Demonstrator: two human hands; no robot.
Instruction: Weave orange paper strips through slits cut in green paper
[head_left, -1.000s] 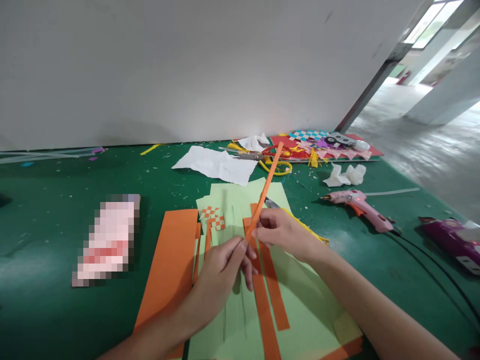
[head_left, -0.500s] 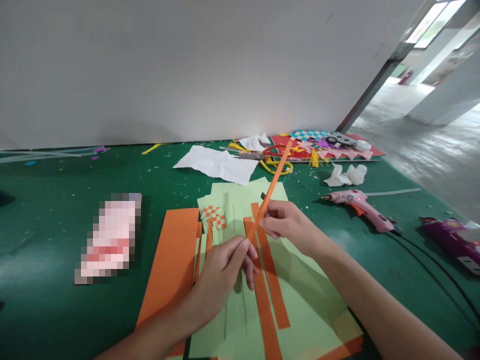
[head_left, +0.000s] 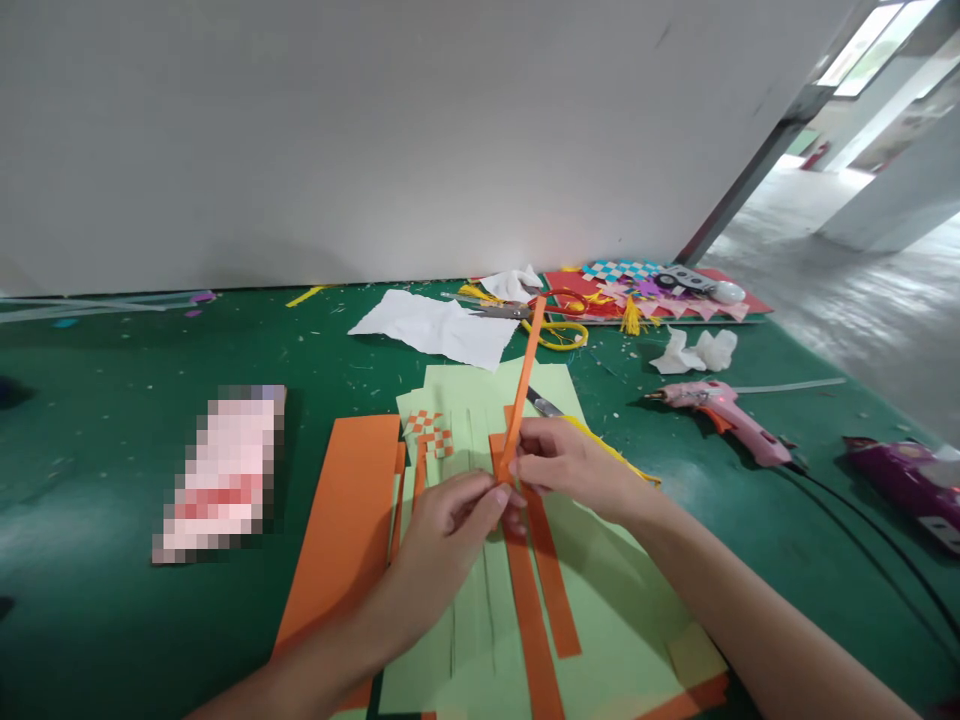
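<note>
- Viewing the head feed, I register the left hand (head_left: 456,518) and right hand (head_left: 570,462) pinching one narrow orange strip (head_left: 526,370) near its lower end, above green paper (head_left: 604,605).
- I locate a pink glue gun (head_left: 721,408) well apart to the right, worktop (head_left: 701,490) between.
- I trace the worktop's far edge along a grey panel (head_left: 375,130).

Pixelated item (head_left: 221,470), eight o'clock: I can't identify it.
Purple device (head_left: 904,480), past three o'clock: edge crops it.
Orange strip (head_left: 525,385): left hand (head_left: 456,525) hides its lower end.
</note>
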